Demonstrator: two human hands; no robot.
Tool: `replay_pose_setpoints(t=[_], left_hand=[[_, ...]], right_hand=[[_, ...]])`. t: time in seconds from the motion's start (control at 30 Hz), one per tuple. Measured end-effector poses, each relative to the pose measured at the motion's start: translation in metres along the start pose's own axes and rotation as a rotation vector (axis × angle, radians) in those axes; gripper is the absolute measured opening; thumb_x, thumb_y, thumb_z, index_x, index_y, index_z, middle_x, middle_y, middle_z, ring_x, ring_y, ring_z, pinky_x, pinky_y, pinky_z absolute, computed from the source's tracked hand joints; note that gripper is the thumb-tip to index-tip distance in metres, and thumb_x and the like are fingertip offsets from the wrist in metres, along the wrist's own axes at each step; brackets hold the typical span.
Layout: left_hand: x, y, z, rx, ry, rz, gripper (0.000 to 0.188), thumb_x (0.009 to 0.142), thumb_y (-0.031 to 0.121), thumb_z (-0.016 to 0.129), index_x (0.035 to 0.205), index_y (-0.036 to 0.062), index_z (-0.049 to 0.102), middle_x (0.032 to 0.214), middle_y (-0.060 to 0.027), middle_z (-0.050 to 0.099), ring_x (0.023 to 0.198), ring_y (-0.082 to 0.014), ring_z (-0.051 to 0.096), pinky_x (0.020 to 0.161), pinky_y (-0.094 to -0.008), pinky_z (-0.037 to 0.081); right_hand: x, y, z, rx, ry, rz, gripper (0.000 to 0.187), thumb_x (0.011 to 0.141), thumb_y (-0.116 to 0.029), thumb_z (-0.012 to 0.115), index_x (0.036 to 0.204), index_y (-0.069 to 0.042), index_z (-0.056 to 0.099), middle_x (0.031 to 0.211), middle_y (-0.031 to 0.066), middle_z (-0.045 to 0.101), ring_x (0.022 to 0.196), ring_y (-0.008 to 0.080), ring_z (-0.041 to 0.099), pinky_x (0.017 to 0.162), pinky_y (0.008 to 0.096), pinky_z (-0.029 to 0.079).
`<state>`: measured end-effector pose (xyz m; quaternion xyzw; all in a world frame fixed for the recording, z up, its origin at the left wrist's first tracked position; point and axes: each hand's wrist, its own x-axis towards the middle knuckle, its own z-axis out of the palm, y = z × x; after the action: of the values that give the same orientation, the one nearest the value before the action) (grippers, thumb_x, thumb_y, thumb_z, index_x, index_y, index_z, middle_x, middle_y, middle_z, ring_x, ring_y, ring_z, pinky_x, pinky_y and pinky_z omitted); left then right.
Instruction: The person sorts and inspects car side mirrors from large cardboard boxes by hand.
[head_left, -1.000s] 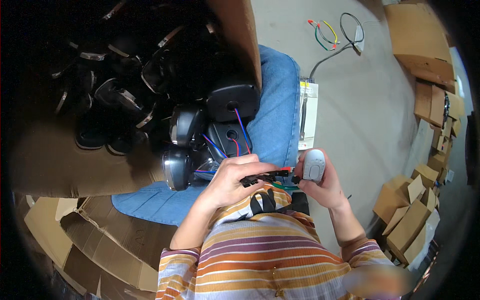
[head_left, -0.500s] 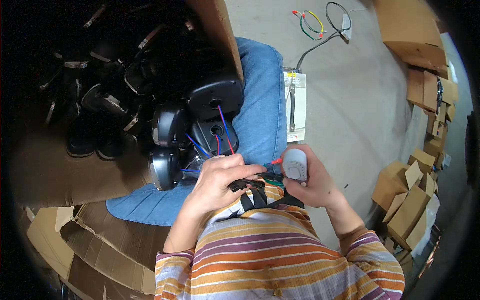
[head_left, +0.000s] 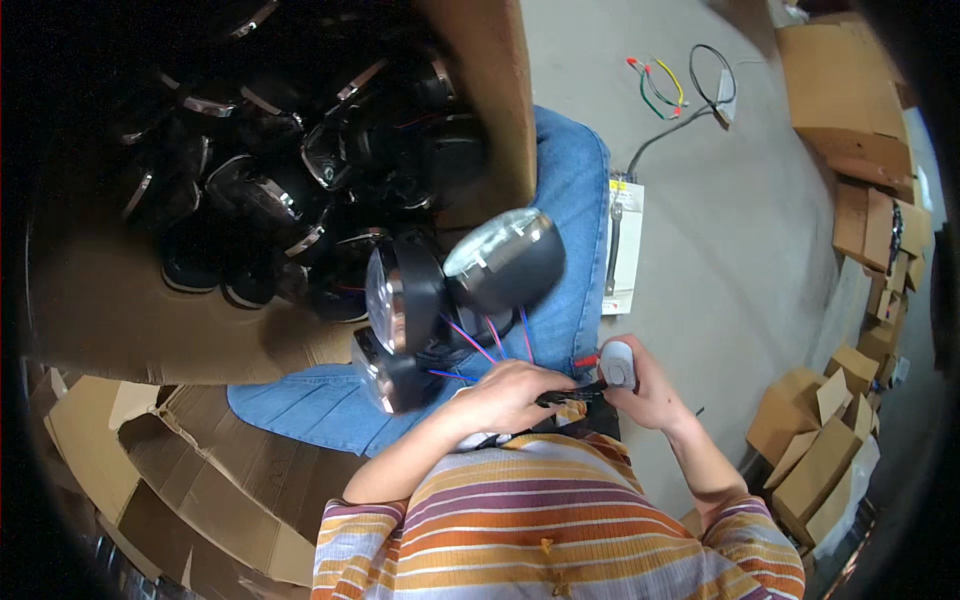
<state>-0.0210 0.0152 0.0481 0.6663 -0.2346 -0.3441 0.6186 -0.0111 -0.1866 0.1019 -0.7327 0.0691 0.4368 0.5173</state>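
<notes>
My left hand [head_left: 512, 395] is closed on a bundle of black cable ends [head_left: 560, 398] in front of my waist. Red and blue wires [head_left: 480, 342] run up from beside this hand to several black lamps on my lap. The nearest is a lamp [head_left: 395, 375] lying lens outward; above it are a second lamp [head_left: 410, 300] and a third, tilted lamp [head_left: 510, 265] with clear lens showing. My right hand [head_left: 645, 390] grips a pale grey rounded tool [head_left: 619, 365], its end close to the cables. A red tip [head_left: 586, 361] shows beside the tool; its kind is unclear.
A large cardboard box [head_left: 180, 345] full of dark chrome-trimmed lamps stands at left. Beyond my right knee lie a white box-shaped unit [head_left: 625, 245] with a cable and a loop of coloured wires [head_left: 655, 90] on the floor. Cardboard boxes [head_left: 815, 430] line the right side.
The lamps have swung round, turning their lenses into view, and the top one is tilted. My view has shifted leftward. Both hands keep hold of the cables and tool.
</notes>
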Motion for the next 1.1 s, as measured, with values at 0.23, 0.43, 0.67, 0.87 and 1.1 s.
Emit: replay_pose_setpoints(t=[0.23,0.43,0.67,0.87,1.1], left_hand=[[0.01,-0.003,0.012,0.018,-0.059,-0.131,0.027,0.069,0.016,0.054,0.093,0.003,0.055,0.081,-0.0185,0.056,0.077,-0.0306,0.054,0.066,-0.0373,0.042],[0.011,-0.002,0.012,0.08,-0.018,-0.116,0.026,0.068,0.015,0.055,0.091,0.0034,0.057,0.074,-0.0183,0.056,0.07,-0.0295,0.055,0.061,-0.0352,0.044],[0.009,-0.002,0.015,0.136,-0.036,-0.154,0.029,0.067,0.016,0.056,0.094,0.0061,0.056,0.077,-0.0173,0.057,0.073,-0.0303,0.055,0.064,-0.0364,0.044],[-0.011,0.019,0.003,0.162,0.125,-0.103,0.028,0.067,0.01,0.056,0.094,0.0041,0.055,0.081,-0.0164,0.056,0.074,-0.0307,0.054,0.061,-0.035,0.043],[-0.097,0.081,-0.068,0.034,0.697,-0.078,0.034,0.062,-0.003,0.054,0.096,0.0025,0.053,0.08,-0.0113,0.059,0.064,-0.0177,0.057,0.053,-0.0256,0.044]], right_hand=[[-0.004,0.026,0.002,0.163,0.124,0.014,0.037,0.063,0.001,0.045,0.099,-0.004,0.036,0.081,0.0046,0.044,0.074,0.0116,0.042,0.064,0.0233,0.036],[-0.005,0.027,0.006,0.198,0.19,0.012,0.032,0.065,-0.004,0.04,0.097,-0.003,0.037,0.076,0.0055,0.044,0.06,0.0097,0.039,0.053,0.0213,0.034],[-0.001,0.02,0.014,0.131,0.282,0.064,0.02,0.075,-0.014,0.042,0.092,-0.004,0.038,0.07,0.0031,0.042,0.055,0.0081,0.037,0.048,0.0197,0.031],[0.002,0.014,0.019,0.303,0.204,-0.007,0.026,0.077,-0.025,0.046,0.093,-0.005,0.039,0.07,0.0021,0.044,0.054,0.0064,0.037,0.045,0.0185,0.03],[0.004,0.004,0.012,0.164,0.232,-0.16,0.034,0.059,-0.007,0.048,0.092,-0.006,0.039,0.076,0.0026,0.044,0.065,0.0079,0.041,0.056,0.0185,0.034]])
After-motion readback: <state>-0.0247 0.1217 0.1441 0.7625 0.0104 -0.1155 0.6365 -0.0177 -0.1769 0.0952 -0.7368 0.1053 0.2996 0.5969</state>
